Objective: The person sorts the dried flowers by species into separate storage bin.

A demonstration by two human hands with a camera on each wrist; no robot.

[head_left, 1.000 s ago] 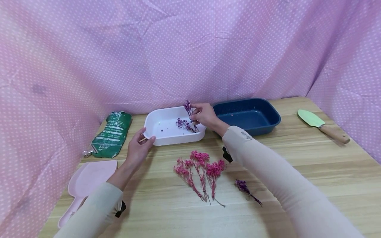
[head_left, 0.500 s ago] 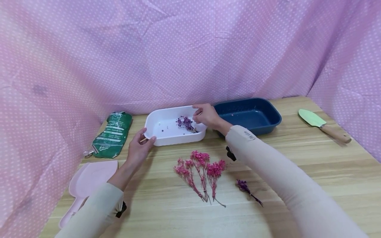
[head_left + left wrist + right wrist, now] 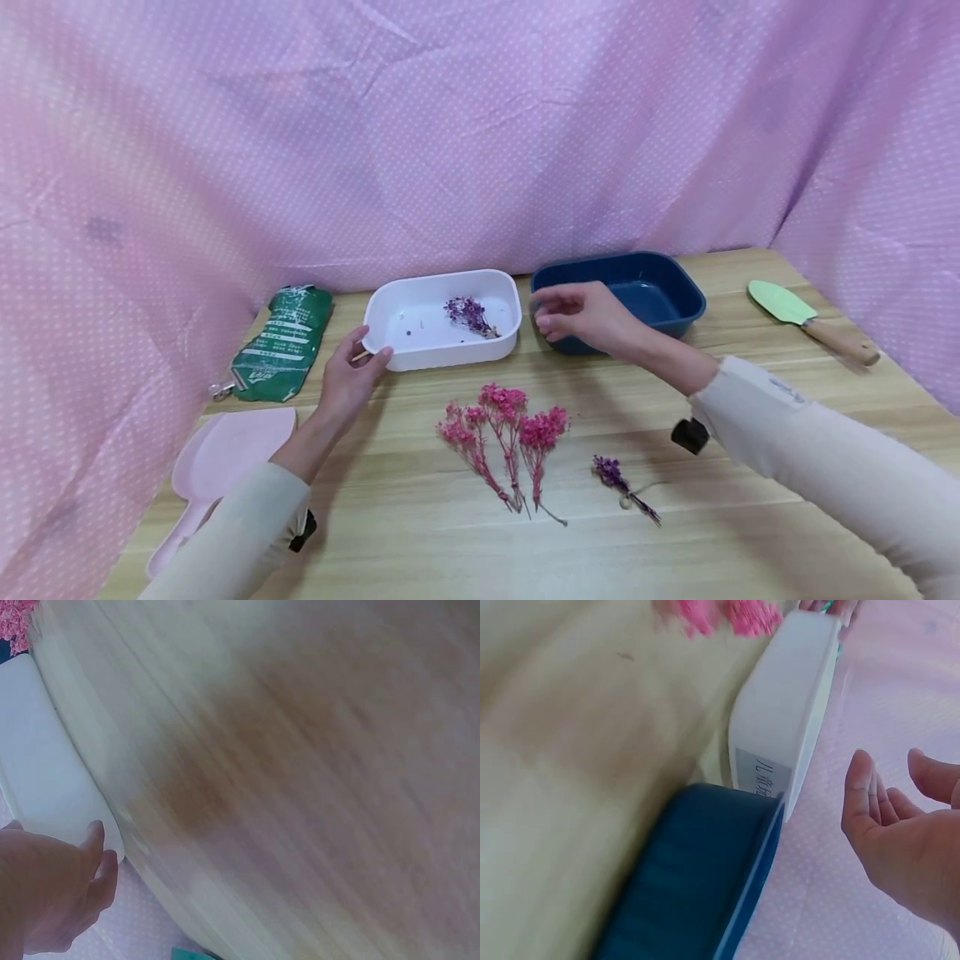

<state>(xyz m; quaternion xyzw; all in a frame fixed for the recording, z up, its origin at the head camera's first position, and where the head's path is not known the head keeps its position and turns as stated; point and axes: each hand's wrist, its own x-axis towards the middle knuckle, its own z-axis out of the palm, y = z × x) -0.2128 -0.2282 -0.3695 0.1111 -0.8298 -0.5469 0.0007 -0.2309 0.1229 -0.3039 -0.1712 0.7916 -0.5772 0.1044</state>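
Observation:
My left hand holds the left end of a white plastic tub, thumb at its front corner and fingers on the end wall. The left wrist view shows this left hand at the tub's corner. Inside the tub, on the right, lie dried purple flowers with a few small bits. Over the left part of a dark blue tub, my right hand hangs with loosely bent fingers. The right wrist view shows that right hand with nothing between thumb and fingers.
Pink dried flower bunches and a small purple bunch lie in front on the wooden table. A green bag and a pink dustpan are at left, a green trowel at right. Pink dotted cloth hangs behind.
My right hand has let go of the purple flowers, which now lie in the white tub, and has moved right over the blue tub. My left hand has stayed put.

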